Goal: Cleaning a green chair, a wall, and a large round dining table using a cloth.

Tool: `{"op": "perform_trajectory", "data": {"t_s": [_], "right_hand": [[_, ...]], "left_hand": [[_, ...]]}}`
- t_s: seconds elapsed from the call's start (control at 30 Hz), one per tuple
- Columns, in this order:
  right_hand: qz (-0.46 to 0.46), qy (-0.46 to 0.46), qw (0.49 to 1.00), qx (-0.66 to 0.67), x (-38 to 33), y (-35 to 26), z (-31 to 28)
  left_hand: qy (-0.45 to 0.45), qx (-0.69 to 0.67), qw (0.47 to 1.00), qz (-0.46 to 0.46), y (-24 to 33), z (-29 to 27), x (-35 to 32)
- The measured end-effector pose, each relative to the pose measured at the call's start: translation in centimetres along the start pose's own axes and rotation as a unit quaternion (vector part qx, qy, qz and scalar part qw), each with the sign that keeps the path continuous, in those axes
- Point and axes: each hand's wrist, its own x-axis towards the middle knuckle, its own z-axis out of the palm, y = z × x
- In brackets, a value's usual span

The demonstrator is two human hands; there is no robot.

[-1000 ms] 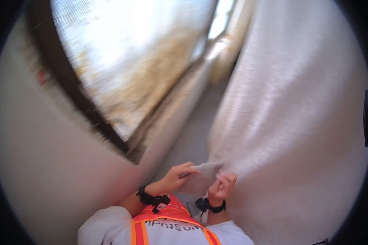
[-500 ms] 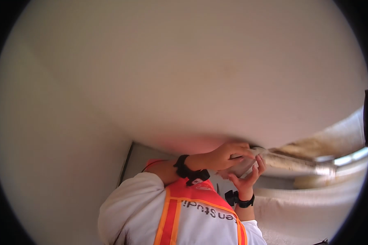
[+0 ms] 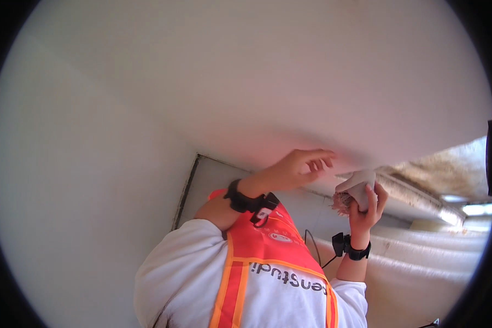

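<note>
My left hand (image 3: 305,165) hovers close to the pale wall, fingers loosely bent and apart, with nothing visible in it. To its right, my right hand (image 3: 369,206) is closed around a pale grey folded cloth (image 3: 358,186), whose frayed pinkish end hangs on the side facing my left hand. The two hands are apart. A soft shadow falls on the wall beside the left hand. Both wrists carry black bands (image 3: 359,253) with small black devices. I cannot make out the cloth's far side.
A broad pale wall (image 3: 246,76) fills the upper view and meets another wall (image 3: 87,180) on the left. At the right are a stained, worn ledge (image 3: 421,197) and a whitish draped sheet (image 3: 426,262). A thin black cable (image 3: 315,247) runs near my red apron (image 3: 270,229).
My hands have moved apart: the left is off the cloth and nearer the wall, while the right has shifted rightward holding it. The view has also shifted.
</note>
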Motion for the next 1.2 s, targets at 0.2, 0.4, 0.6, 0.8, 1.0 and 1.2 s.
{"op": "perform_trajectory", "data": {"t_s": [0.2, 0.4, 0.6, 0.8, 1.0, 1.2], "right_hand": [[0.11, -0.014, 0.994, -0.017, -3.4, -1.9, -2.0], [0.227, 0.06, 0.969, -0.071, -6.8, -4.0, -4.4], [0.298, 0.119, 0.932, -0.172, -9.0, -5.9, -6.0], [0.359, 0.114, 0.905, -0.197, -11.8, -5.2, -5.8], [0.464, 0.074, 0.854, -0.222, -13.8, -4.4, -5.5], [0.546, 0.061, 0.767, -0.331, -13.8, -8.0, -5.7]], "left_hand": [[0.011, -0.029, 0.998, -0.06, 0.2, -2.7, -1.3], [-0.06, -0.068, 0.993, -0.073, -1.1, -1.4, 0.1], [-0.146, -0.097, 0.982, -0.073, -2.7, -1.1, 2.3], [-0.194, -0.114, 0.964, -0.145, -6.0, 2.5, 4.5], [-0.265, -0.125, 0.931, -0.22, -10.9, 6.6, 9.1], [-0.527, 0.065, 0.784, -0.321, -16.5, 3.1, 9.2]]}}
